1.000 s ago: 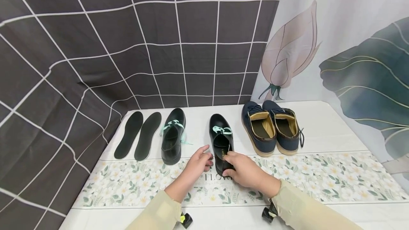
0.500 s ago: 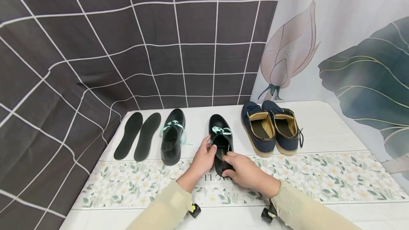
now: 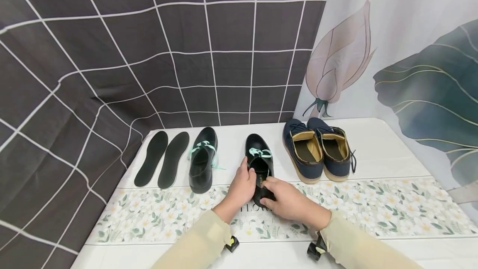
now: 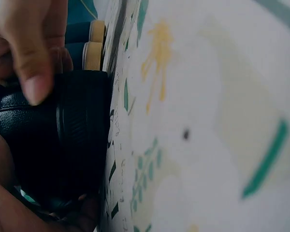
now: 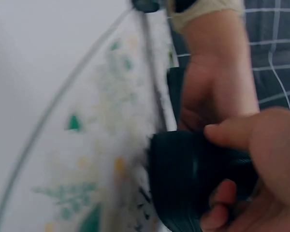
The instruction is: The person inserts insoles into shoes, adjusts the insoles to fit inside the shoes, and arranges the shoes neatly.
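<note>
A black lace-up shoe [image 3: 257,144] with mint-green laces stands at the middle of the table, toe pointing away. My right hand [image 3: 289,198] pinches its heel, the thumb outside at the back and fingers in the opening. Along the shoe's left side my left hand [image 3: 240,188] grips it, thumb by the opening's edge. The wrist views show the dark heel [image 4: 77,140] close up, with the right thumb [image 4: 37,87] pressed on it. Part of the shoe's interior is hidden by the fingers. A matching black shoe [image 3: 201,165] with loosened mint laces stands to the left.
Two dark insoles [image 3: 151,159] lie flat at the table's left end. At the right, a pair of navy shoes [image 3: 311,167] with tan lining stands side by side. The white table [image 3: 373,148] has a floral band; a dark gridded cloth [image 3: 235,69] hangs behind.
My left hand has moved right and slightly forward, from beside the shoe to gripping its left side. The right hand stays on the heel, and the shoe has hardly moved.
</note>
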Demonstrator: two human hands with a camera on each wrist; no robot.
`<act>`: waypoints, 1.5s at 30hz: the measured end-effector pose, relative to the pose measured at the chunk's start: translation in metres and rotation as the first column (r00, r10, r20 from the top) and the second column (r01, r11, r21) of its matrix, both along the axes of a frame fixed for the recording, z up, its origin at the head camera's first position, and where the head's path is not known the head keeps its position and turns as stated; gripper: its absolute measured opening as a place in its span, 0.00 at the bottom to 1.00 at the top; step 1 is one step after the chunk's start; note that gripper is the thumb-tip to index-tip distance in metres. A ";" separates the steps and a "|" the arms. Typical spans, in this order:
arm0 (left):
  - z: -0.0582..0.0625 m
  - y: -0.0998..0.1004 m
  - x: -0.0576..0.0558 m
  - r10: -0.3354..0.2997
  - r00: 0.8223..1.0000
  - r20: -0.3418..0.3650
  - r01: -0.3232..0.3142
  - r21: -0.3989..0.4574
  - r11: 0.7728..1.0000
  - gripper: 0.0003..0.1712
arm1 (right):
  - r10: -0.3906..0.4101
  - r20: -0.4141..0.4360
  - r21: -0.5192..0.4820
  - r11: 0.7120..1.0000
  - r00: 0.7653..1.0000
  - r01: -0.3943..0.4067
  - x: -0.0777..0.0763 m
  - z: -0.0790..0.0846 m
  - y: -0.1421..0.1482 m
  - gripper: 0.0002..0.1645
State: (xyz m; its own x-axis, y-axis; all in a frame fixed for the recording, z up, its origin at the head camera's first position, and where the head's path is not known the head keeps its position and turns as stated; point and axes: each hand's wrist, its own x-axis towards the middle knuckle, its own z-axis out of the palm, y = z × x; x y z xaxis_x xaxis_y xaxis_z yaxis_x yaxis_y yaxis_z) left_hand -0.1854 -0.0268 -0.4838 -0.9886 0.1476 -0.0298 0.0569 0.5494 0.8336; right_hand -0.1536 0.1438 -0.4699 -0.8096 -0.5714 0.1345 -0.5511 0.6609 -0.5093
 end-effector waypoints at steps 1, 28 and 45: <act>0.000 0.000 0.000 -0.002 1.000 -0.004 0.002 -0.002 1.000 0.33 | -0.003 0.036 -0.038 0.999 0.999 0.004 -0.001 0.001 0.002 0.09; 0.000 -0.005 0.000 -0.049 0.996 0.074 0.048 0.022 0.999 0.34 | -0.315 0.276 0.223 0.940 0.908 0.259 -0.047 0.007 -0.004 0.40; 0.013 -0.039 0.018 -0.229 0.956 0.182 0.238 -0.030 0.971 0.37 | -0.374 0.284 0.063 0.926 0.883 0.372 -0.042 -0.011 -0.007 0.37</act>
